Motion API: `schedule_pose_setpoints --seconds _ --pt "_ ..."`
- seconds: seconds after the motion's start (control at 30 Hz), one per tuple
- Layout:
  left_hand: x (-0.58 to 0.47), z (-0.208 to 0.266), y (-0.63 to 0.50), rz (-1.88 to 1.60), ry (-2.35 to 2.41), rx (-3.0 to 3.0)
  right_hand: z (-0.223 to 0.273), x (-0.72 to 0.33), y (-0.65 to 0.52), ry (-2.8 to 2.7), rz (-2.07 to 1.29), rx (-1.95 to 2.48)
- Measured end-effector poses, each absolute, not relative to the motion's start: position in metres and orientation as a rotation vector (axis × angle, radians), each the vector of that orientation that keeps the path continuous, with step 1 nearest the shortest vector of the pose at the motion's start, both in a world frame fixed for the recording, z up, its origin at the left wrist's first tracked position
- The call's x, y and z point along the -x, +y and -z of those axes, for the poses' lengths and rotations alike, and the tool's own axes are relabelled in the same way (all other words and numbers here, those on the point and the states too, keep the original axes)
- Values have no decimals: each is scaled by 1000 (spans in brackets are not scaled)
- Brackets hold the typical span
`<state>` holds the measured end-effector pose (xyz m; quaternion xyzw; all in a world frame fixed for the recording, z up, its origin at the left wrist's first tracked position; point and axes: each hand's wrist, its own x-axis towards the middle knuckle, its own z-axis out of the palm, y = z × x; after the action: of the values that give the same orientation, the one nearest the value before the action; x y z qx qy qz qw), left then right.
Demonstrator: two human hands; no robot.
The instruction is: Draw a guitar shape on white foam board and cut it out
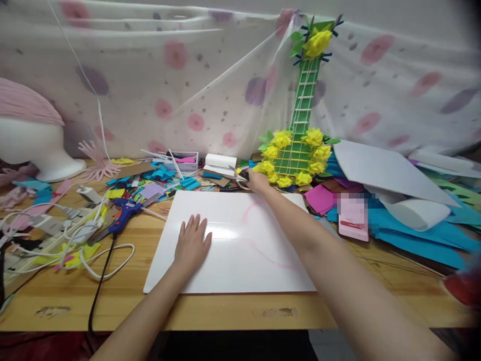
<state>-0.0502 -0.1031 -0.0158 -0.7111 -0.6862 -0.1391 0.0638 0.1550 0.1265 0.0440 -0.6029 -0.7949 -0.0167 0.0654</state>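
Note:
A white board (221,271) with faint pink curved lines lies flat on the table in front of me. My left hand (193,243) rests flat on the left half of it, fingers stretched out and holding nothing. Past the board's far edge reaches my right hand (259,181), its fingers closed at the dark handles of a pair of scissors (243,175). The blades point up and to the left; the fingertips are partly hidden. Just behind that hand stands a green paper guitar (300,120) with yellow paper flowers and white strings, leaning on the curtain.
A blue glue gun (126,213) with a black cord lies left of the board, near white cables and a power strip (37,255). Paper scraps (150,190) crowd the back. Blue sheets (406,225) and a pink phone (353,218) lie right. A white foam head (33,145) stands left.

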Motion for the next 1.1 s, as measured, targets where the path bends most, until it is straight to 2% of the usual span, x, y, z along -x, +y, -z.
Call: schedule_pose_setpoints --seconds 0.37,0.43,0.53,0.63,0.77,1.1 --pt "43 15 -105 564 -2049 2134 -29 -138 122 -2113 -58 1765" --pt "48 10 -110 645 -2004 2127 -35 -136 107 -2180 -229 1632" --pt "62 3 -120 732 -2008 2126 -45 -135 76 -2419 -703 1363" --pt "78 3 -128 629 -2078 2147 -53 -131 46 -2533 -914 1200" --pt "75 12 -131 469 -2064 2268 -59 -123 26 -2612 -864 1234" --pt "31 15 -119 409 -2034 2291 -59 -144 22 -2546 -773 1411"
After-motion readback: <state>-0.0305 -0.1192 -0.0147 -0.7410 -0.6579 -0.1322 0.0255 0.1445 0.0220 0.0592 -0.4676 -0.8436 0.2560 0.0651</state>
